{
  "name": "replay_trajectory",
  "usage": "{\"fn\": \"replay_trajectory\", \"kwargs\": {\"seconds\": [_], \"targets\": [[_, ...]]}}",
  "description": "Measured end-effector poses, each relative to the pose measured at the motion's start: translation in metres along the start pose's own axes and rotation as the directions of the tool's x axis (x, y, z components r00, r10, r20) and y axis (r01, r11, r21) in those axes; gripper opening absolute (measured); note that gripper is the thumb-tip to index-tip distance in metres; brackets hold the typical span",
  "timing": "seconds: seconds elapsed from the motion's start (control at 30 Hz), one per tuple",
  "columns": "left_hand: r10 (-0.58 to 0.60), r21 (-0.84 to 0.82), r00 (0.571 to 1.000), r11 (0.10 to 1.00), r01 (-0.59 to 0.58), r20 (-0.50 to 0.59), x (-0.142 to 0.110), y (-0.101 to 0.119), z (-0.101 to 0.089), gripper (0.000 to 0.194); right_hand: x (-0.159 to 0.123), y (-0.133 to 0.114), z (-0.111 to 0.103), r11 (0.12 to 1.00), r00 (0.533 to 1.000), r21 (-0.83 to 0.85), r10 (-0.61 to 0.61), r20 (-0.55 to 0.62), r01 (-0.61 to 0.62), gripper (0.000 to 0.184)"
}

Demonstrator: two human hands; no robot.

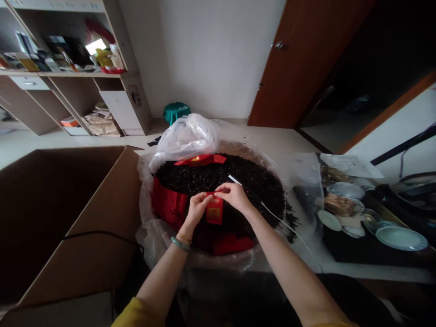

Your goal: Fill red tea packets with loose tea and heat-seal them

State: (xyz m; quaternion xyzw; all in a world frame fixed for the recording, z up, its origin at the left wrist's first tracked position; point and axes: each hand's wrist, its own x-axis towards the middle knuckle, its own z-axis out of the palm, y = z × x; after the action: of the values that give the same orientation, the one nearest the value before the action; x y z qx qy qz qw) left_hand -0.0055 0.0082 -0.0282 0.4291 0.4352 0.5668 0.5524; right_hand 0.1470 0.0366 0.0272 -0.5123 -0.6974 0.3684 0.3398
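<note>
Packet in red and gold [214, 214] is pinched along its top edge by the nearly closed thumbs and fingers of the left hand [198, 209] and the right hand [234, 195], above the middle of a broad heap of dark dried leaves [262, 175] resembling tea. Work looks to be under way but far from finished: this one packet is in hand, a thick row of red packets [168, 202] sits at the left of the heap, and a loose red packet [200, 160] lies at its far side. More red packaging [233, 245] rests, dimly lit, along the near edge, and whether any is filled or sealed cannot be told. A slim device [250, 193] with a white cord [296, 231] lies just beyond the right hand, apparently ungripped, while plenty of leaves remain inside the clear plastic liner [185, 135]
</note>
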Motion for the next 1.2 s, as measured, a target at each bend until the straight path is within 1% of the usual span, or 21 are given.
{"fn": "replay_trajectory", "kwargs": {"seconds": [0.07,0.13,0.2,0.27,0.3,0.37,0.43,0.5,0.57,0.63,0.67,0.7,0.73,0.8,0.87,0.93,1.0,1.03,1.1,1.2], "targets": [[-0.011,-0.017,1.000,1.000,0.010,-0.007,-0.001,0.001,0.001,0.036,0.000,-0.001,0.002,0.999,1.000,-0.036,-0.014,0.022,0.015,0.013],[-0.030,-0.059,0.999,0.998,0.031,0.022,-0.002,0.003,0.002,0.037,0.000,-0.002,0.004,0.998,0.999,-0.051,-0.027,0.019,0.027,0.012],[-0.094,-0.099,0.990,0.990,0.105,0.108,-0.005,0.005,0.004,0.045,0.000,-0.004,0.006,0.998,0.999,-0.050,-0.038,0.010,0.038,0.012],[-0.191,-0.109,0.963,0.971,0.214,0.190,-0.007,0.007,0.005,0.053,0.001,-0.005,0.005,0.997,0.999,-0.065,-0.043,0.023,0.044,0.013],[-0.233,-0.111,0.951,0.959,0.259,0.203,-0.008,0.007,0.006,0.054,0.002,-0.004,0.004,0.994,0.999,-0.092,-0.051,0.021,0.052,0.013],[-0.281,-0.122,0.946,0.946,0.302,0.165,-0.008,0.007,0.007,0.053,0.005,-0.001,-0.002,0.973,0.995,-0.217,-0.092,-0.042,0.081,0.016],[-0.286,-0.140,0.952,0.944,0.299,0.105,-0.007,0.006,0.006,0.052,0.006,0.006,-0.011,0.903,0.979,-0.425,-0.141,-0.149,0.066,0.025],[-0.277,-0.151,0.958,0.947,0.285,0.070,-0.005,0.005,0.006,0.052,0.005,0.016,-0.019,0.784,0.966,-0.621,-0.141,-0.216,-0.024,0.040],[-0.269,-0.158,0.961,0.949,0.275,0.057,-0.004,0.004,0.005,0.053,0.004,0.026,-0.023,0.672,0.970,-0.733,-0.088,-0.225,-0.109,0.054],[-0.267,-0.163,0.962,0.948,0.272,0.052,-0.003,0.003,0.005,0.053,0.003,0.034,-0.026,0.617,0.977,-0.776,-0.047,-0.207,-0.134,0.057],[-0.266,-0.166,0.963,0.948,0.271,0.049,-0.003,0.003,0.005,0.053,0.003,0.037,-0.027,0.615,0.980,-0.777,-0.035,-0.197,-0.134,0.057],[-0.265,-0.169,0.963,0.948,0.270,0.048,-0.003,0.003,0.005,0.053,0.004,0.039,-0.029,0.632,0.982,-0.764,-0.026,-0.189,-0.131,0.055],[-0.265,-0.171,0.963,0.948,0.269,0.046,-0.003,0.003,0.005,0.053,0.004,0.040,-0.031,0.666,0.983,-0.735,-0.018,-0.185,-0.126,0.054],[-0.267,-0.165,0.963,0.949,0.270,0.041,-0.003,0.003,0.005,0.053,0.007,0.039,-0.037,0.771,0.986,-0.630,-0.014,-0.165,-0.094,0.054],[-0.265,-0.144,0.963,0.952,0.268,0.039,-0.004,0.004,0.006,0.053,0.008,0.035,-0.045,0.874,0.995,-0.484,-0.026,-0.098,-0.025,0.056],[-0.261,-0.113,0.964,0.958,0.264,0.045,-0.004,0.005,0.006,0.053,0.008,0.028,-0.050,0.936,0.999,-0.348,-0.048,0.021,0.052,0.058],[-0.257,-0.083,0.964,0.961,0.262,0.065,-0.005,0.005,0.006,0.053,0.007,0.019,-0.051,0.957,0.986,-0.268,-0.071,0.149,0.110,0.059],[-0.257,-0.067,0.963,0.963,0.262,0.079,-0.005,0.005,0.006,0.052,0.007,0.014,-0.050,0.959,0.977,-0.254,-0.079,0.199,0.129,0.059],[-0.253,-0.036,0.961,0.965,0.258,0.111,-0.006,0.005,0.006,0.050,0.006,0.004,-0.045,0.951,0.961,-0.270,-0.076,0.267,0.150,0.057],[-0.234,-0.004,0.962,0.971,0.237,0.141,-0.007,0.004,0.006,0.047,0.008,-0.009,-0.038,0.927,0.941,-0.333,-0.055,0.333,0.172,0.054]]}}
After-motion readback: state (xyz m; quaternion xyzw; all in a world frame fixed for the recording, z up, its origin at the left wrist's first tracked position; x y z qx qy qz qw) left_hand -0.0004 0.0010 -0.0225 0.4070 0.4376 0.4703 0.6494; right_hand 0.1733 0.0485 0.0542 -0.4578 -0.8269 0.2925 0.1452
